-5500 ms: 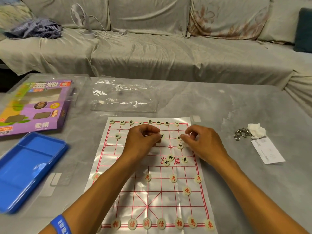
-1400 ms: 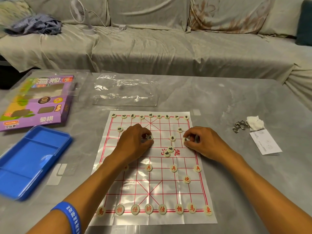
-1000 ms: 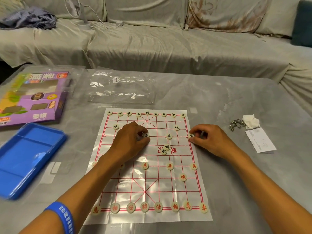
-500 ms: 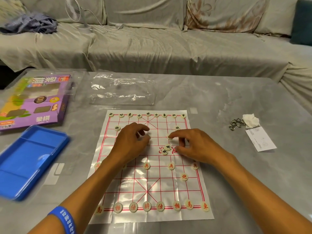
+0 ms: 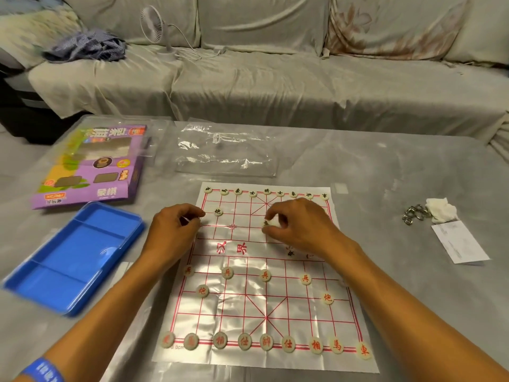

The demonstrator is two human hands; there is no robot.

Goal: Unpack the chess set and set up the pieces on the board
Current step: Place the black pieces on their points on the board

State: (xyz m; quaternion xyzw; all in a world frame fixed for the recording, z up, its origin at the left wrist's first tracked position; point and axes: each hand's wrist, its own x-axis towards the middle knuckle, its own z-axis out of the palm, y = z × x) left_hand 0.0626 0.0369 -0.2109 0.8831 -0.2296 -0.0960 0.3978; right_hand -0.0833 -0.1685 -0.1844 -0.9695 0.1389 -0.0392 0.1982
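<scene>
On the board's (image 5: pixel 275 351) far half, right hand (image 5: pixel 300 227) pinching a piece (image 5: pixel 266 223), left hand (image 5: pixel 173 230) curled at left edge, grip unclear.

Left hand (image 5: pixel 176 230) now at the board (image 5: pixel 248 359) left edge, right hand (image 5: pixel 297 227) grip on a centre-file piece (image 5: pixel 266 223).

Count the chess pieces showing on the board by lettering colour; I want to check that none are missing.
Red-lettered pieces: 16, one half hidden by the right forearm
Dark-lettered pieces: 12, one pinched in the right hand
Total: 28 showing; more may lie hidden.
</scene>
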